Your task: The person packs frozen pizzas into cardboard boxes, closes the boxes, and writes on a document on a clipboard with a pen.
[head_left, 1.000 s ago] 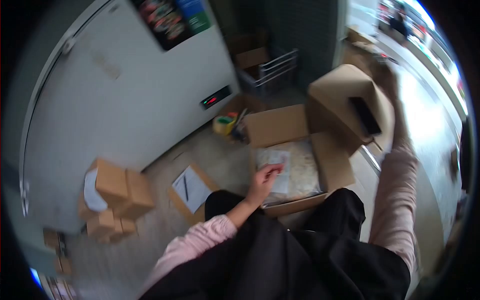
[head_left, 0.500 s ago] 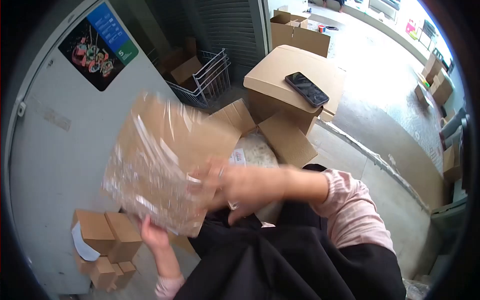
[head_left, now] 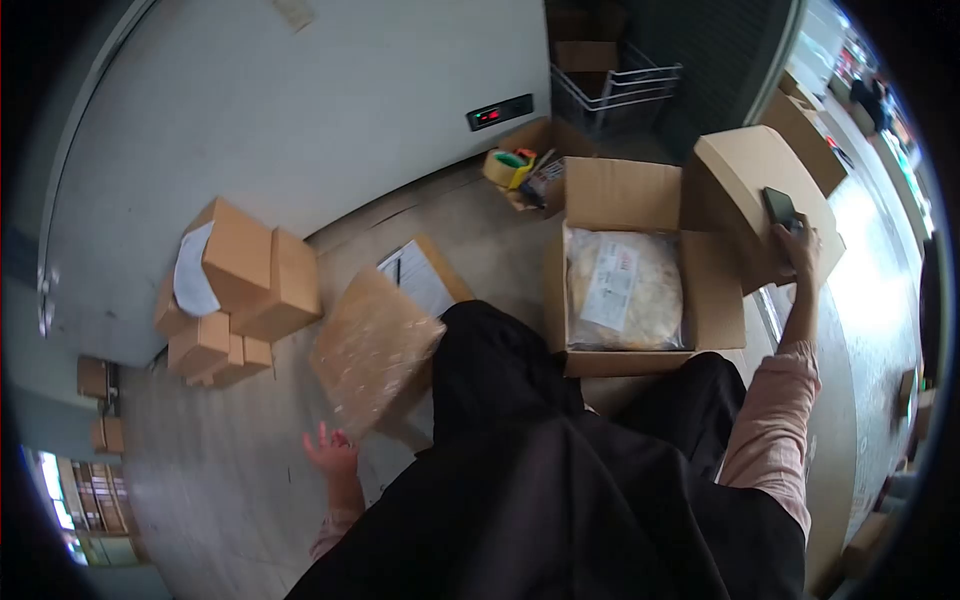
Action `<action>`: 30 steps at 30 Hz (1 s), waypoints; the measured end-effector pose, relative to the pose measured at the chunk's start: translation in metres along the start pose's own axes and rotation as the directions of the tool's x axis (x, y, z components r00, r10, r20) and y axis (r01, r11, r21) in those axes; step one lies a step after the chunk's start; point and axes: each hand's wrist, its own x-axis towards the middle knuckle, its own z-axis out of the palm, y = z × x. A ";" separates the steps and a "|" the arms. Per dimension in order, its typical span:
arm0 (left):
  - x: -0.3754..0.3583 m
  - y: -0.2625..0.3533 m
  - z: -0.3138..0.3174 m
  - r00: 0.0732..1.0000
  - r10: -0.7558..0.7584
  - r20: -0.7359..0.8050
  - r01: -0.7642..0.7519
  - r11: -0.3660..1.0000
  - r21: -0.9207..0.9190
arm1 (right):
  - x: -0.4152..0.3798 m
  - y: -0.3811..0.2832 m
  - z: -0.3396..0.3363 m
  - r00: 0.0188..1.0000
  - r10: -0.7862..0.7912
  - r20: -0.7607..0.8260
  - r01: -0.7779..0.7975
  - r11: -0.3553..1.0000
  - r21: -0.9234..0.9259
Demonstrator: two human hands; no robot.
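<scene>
My right hand [head_left: 797, 250] grips the near end of a dark phone [head_left: 778, 206] on top of a closed cardboard carton [head_left: 765, 160]. My left hand [head_left: 332, 452] is low on the left, fingers spread, just below a cardboard box [head_left: 378, 340] wrapped in clear film or tape. I see nothing held in that hand. Between my right arm and my knees stands an open carton [head_left: 652, 362], its flaps folded out. In it lies a clear plastic bag of pale food-like contents [head_left: 655, 285] with a white printed label [head_left: 611, 288].
A clipboard [head_left: 458, 284] with paper and a pen lies beyond the wrapped box. Stacked cartons [head_left: 245, 270] stand left, by a white cabinet [head_left: 330, 110] with a red display. A small box with tape rolls [head_left: 515, 168] and a wire basket [head_left: 625, 85] are behind.
The wrapped box has gone from my hands down to the floor on the left. My right hand has moved right onto the phone. The view has turned left and downward.
</scene>
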 end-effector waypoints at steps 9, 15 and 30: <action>-0.014 -0.085 0.068 0.945 -0.099 -0.313 0.253 0.828 0.500 | -0.149 -0.142 -0.042 0.886 -0.381 -0.265 0.450 0.561 0.695; 0.048 -0.126 0.001 0.993 0.071 0.095 -0.117 0.458 0.881 | -0.238 -0.278 0.015 0.748 -0.608 0.267 -0.234 0.135 0.963; 0.125 -0.068 0.013 0.980 0.182 -0.077 -0.174 0.980 0.101 | -0.251 -0.393 0.146 0.250 -0.848 0.467 -0.678 0.191 0.710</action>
